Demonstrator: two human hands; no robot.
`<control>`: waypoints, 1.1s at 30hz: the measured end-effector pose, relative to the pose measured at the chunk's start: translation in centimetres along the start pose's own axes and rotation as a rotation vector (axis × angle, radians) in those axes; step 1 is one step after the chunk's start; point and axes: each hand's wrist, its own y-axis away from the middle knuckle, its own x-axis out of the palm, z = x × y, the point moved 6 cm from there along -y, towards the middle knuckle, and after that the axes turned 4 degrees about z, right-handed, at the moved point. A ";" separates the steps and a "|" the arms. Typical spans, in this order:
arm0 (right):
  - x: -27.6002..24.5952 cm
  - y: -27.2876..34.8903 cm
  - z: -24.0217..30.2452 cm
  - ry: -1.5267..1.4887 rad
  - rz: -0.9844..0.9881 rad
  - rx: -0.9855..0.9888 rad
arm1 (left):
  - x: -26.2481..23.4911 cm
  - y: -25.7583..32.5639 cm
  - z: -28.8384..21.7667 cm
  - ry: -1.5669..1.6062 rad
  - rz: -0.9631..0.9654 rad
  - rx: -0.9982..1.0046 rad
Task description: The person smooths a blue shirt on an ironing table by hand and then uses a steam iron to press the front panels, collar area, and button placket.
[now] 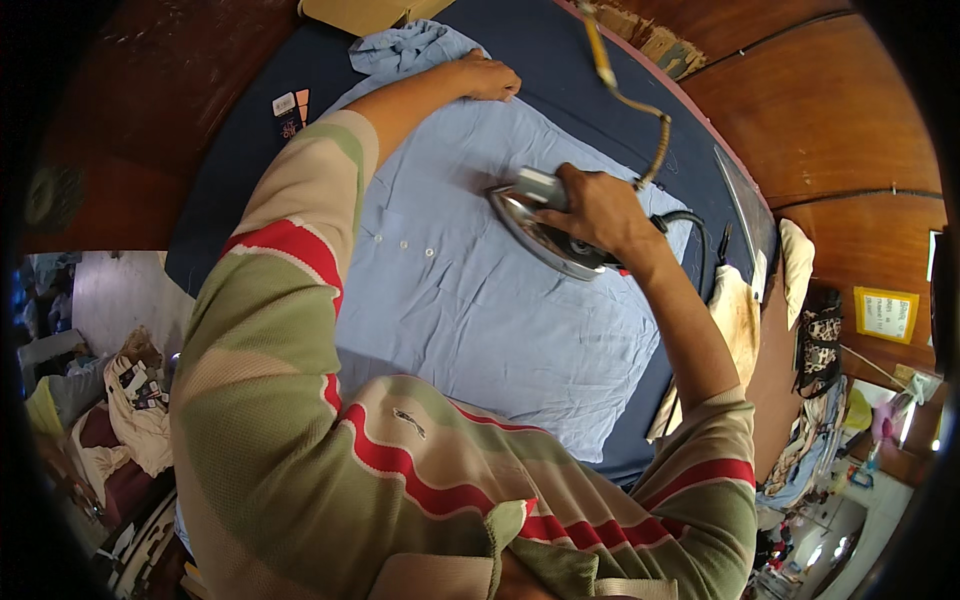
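Note:
A light blue shirt (480,300) lies spread flat on a dark blue padded ironing table (240,150). My right hand (598,210) grips the handle of a metal clothes iron (540,235), which rests on the shirt's upper right part. Its cord (640,130) runs up and away toward the far edge. My left hand (488,78) lies flat on the far end of the shirt, fingers together, pressing the cloth down near a bunched-up part of the shirt (405,48).
Wooden panelling (830,110) surrounds the table. A small card (290,112) lies on the table's left part. Cream cloths (740,310) hang at the right edge. Heaps of clothes (125,410) lie on the floor at left, more clothes (810,440) at right.

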 end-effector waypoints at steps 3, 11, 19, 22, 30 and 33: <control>0.5 -2.0 1.9 0.000 0.008 0.007 | 0.0 0.1 -0.2 0.020 0.008 0.010; -3.5 -7.5 -5.7 -0.052 -0.218 0.262 | -1.2 0.6 -0.1 0.024 0.037 0.086; -2.6 -4.4 -8.1 -0.133 -0.180 0.408 | -0.7 -0.3 0.1 -0.103 0.076 -0.007; -1.4 -3.7 -4.7 -0.101 -0.090 0.220 | -0.3 0.1 1.4 -0.121 0.081 0.016; -3.4 -7.2 -8.5 -0.172 -0.262 0.405 | -1.3 0.6 0.7 -0.081 -0.026 0.096; -2.5 -7.2 -6.8 -0.121 -0.209 0.317 | -0.7 1.1 0.7 -0.135 0.035 0.085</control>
